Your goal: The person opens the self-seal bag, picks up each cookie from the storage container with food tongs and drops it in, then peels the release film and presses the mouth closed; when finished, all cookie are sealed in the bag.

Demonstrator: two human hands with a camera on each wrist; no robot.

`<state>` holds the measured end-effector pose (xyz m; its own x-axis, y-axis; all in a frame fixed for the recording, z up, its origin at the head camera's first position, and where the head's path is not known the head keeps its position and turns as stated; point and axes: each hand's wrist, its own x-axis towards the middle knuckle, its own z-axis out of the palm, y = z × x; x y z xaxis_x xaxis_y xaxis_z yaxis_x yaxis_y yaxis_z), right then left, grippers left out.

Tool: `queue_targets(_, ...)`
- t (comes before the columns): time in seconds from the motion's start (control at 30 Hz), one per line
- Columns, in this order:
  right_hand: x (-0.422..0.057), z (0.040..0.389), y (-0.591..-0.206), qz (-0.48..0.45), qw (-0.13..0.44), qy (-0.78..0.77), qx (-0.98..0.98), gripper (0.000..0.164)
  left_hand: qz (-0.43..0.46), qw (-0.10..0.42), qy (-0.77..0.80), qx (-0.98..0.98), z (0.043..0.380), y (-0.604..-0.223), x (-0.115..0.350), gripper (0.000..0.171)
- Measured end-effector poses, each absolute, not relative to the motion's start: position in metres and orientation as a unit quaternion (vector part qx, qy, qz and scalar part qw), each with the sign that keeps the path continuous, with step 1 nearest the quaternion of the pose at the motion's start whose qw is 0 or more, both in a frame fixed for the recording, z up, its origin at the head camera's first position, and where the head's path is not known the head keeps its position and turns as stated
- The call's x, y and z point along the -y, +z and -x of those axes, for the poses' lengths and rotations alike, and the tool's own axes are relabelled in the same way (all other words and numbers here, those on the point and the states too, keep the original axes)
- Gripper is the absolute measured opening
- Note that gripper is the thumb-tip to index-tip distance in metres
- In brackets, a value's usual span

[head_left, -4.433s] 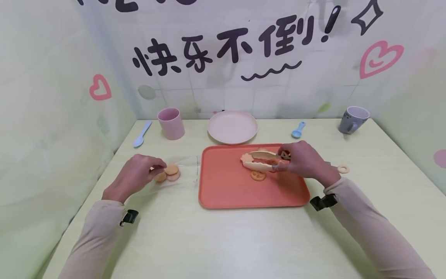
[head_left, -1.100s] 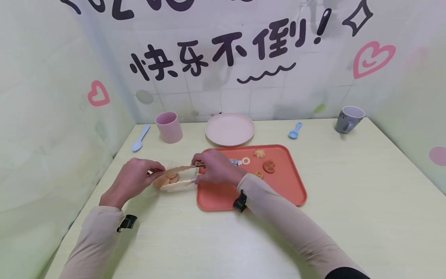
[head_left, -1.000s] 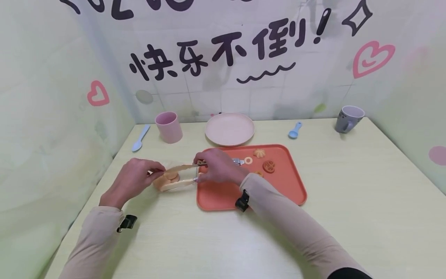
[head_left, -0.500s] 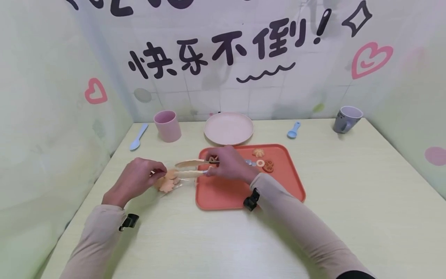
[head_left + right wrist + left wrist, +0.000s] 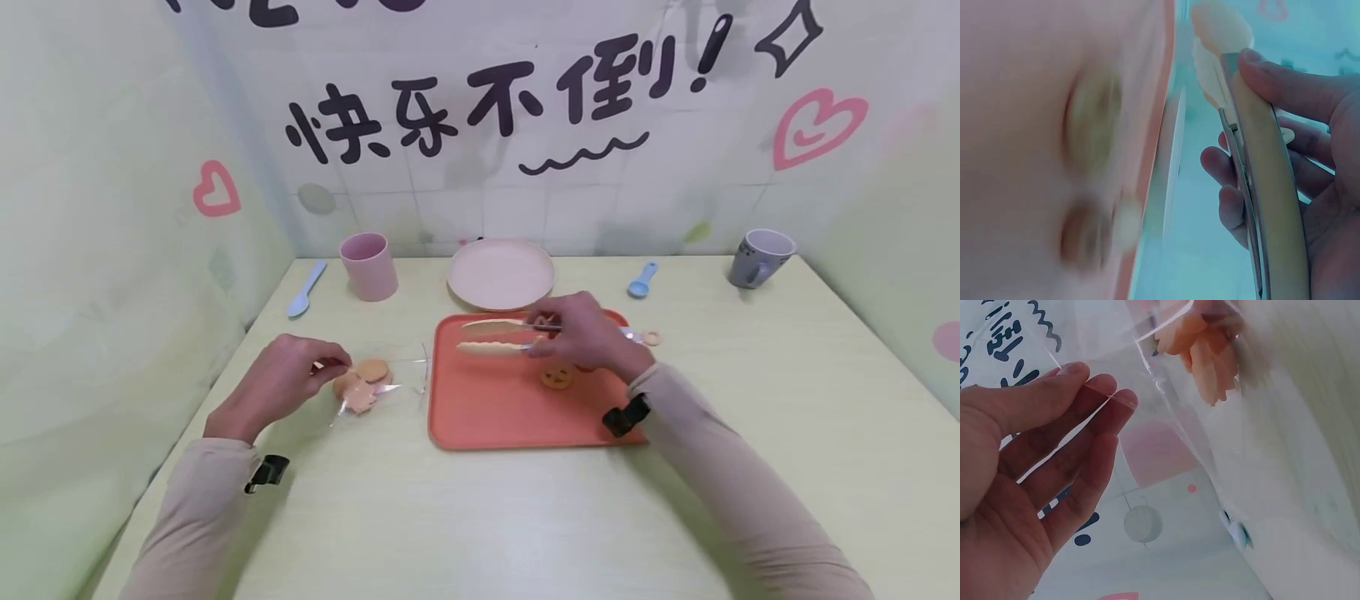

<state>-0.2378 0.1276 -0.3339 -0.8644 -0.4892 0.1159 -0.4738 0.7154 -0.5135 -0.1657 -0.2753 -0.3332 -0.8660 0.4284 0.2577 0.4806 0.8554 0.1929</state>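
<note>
Pink cup [image 5: 370,271] beside a blue spoon [image 5: 303,294], round pink plate [image 5: 501,273], small blue scoop [image 5: 641,284], grey mug [image 5: 756,262]

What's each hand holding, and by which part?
The left hand pinches the clear bag by its edge; the right hand grips the tongs by their arms.

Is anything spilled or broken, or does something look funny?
Nope, nothing stands out. The pink cup and gray cup stand upright, I see no spills, and some cookies sit together in the clear bag. The tongs in the right hand look fine too.
</note>
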Motion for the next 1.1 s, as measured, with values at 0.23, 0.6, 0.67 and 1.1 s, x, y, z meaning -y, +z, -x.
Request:
queue_targets(0.23, -0.187, 0.248, -0.328, 0.223, -0.013, -0.210, -0.952, 0.040, 0.235, 0.101, -0.127, 0.958, 0.167, -0.329, 0.278, 0.017)
queue_targets(0.6, -0.244, 0.246, -0.329, 0.189, 0.003, -0.187, -0.964, 0.042, 0.239, 0.078, -0.139, 0.958, 0.166, -0.332, 0.278, 0.017)
queue_targets(0.67, -0.248, 0.246, -0.330, 0.185, 0.011, -0.188, -0.965, 0.042, 0.237, 0.073, -0.140, 0.958, 0.166, -0.332, 0.277, 0.017)
queue_targets(1.1, -0.242, 0.254, -0.319, 0.211, 0.015, -0.145, -0.967, 0.039, 0.242, 0.058, -0.135, 0.959, 0.167, -0.336, 0.271, 0.017)
